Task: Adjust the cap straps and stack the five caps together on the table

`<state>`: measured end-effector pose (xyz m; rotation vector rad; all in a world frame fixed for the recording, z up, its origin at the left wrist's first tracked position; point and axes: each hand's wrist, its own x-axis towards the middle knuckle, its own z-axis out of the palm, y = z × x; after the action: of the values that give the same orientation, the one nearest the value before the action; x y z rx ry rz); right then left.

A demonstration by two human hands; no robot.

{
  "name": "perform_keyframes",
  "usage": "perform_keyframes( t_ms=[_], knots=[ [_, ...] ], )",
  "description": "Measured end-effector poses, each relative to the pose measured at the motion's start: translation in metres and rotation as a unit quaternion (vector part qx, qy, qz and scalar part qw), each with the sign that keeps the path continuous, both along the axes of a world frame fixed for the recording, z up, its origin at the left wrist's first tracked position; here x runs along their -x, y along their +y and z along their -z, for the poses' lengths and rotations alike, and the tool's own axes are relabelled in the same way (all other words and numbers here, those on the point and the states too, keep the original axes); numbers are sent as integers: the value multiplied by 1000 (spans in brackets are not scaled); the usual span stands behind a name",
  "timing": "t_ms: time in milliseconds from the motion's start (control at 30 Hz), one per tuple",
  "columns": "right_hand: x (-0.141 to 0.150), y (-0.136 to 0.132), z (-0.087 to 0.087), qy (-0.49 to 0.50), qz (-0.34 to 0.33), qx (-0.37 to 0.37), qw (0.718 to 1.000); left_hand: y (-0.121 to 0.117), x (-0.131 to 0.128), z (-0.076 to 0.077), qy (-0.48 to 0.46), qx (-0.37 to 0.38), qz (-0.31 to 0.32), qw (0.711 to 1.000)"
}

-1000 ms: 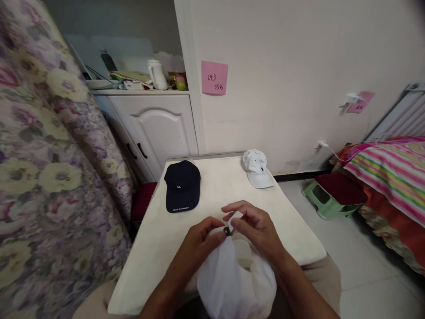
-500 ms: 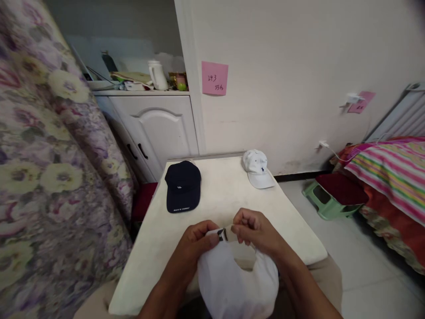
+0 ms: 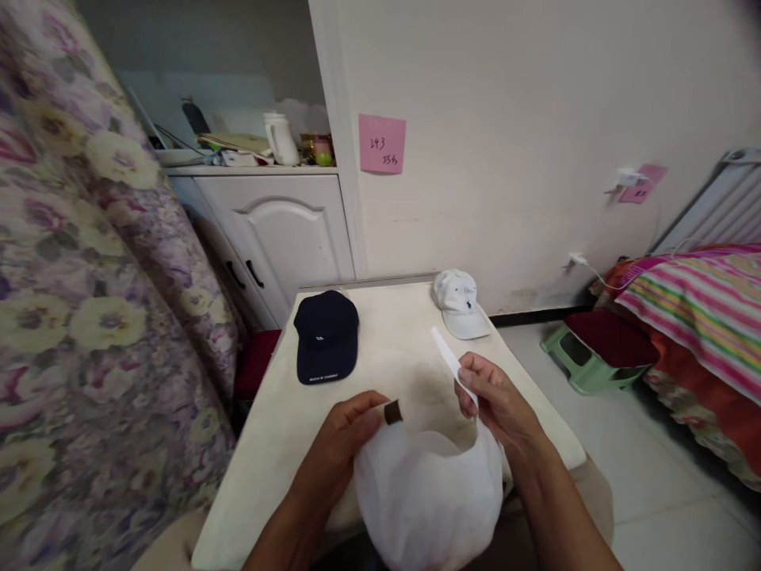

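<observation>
A white cap [image 3: 431, 496] is held between my hands over the near part of the table, its back opening turned away from me. My left hand [image 3: 350, 432] pinches the cap's left rear edge, beside a dark buckle [image 3: 393, 411]. In my right hand [image 3: 493, 392] is the cap's white strap [image 3: 448, 354], gripped between thumb and fingers, its free end pointing up and away. The strap is apart from the buckle. Farther off lie a navy cap [image 3: 326, 337] on the left and a smaller white cap [image 3: 459, 304] on the right.
The cream table [image 3: 267, 468] stands against the wall. A floral curtain [image 3: 112, 317] hangs on the left, with a white cabinet [image 3: 291, 230] behind. At right are a green stool [image 3: 574, 357] and a bed with a striped cover [image 3: 701, 297].
The strap has come out of the buckle. My right hand has moved right and holds the strap's free length raised, while my left hand stays at the buckle side.
</observation>
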<state>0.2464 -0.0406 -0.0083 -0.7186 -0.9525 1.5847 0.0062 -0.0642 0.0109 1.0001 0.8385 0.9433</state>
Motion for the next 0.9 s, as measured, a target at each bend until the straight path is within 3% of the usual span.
perform_keyframes(
  t_ms=[133,300,467,567,700,900],
  knots=[
    [-6,0,0,-11,-31,-11,999,3,1,3,14,14,-5,1000],
    [-20,-8,3,-47,-132,-57,989,7,0,-4,-67,45,-59,995],
    [-24,-15,11,-12,-158,-15,987,10,-1,-12,-134,70,-40,988],
    [-16,-14,11,81,-142,17,986,15,-2,-12,-170,81,-20,982],
    [-5,-4,16,157,-71,69,983,28,-5,-2,-199,96,-13,975],
    [-9,15,52,173,-29,102,979,53,-3,25,-194,157,-91,964]
  ],
)
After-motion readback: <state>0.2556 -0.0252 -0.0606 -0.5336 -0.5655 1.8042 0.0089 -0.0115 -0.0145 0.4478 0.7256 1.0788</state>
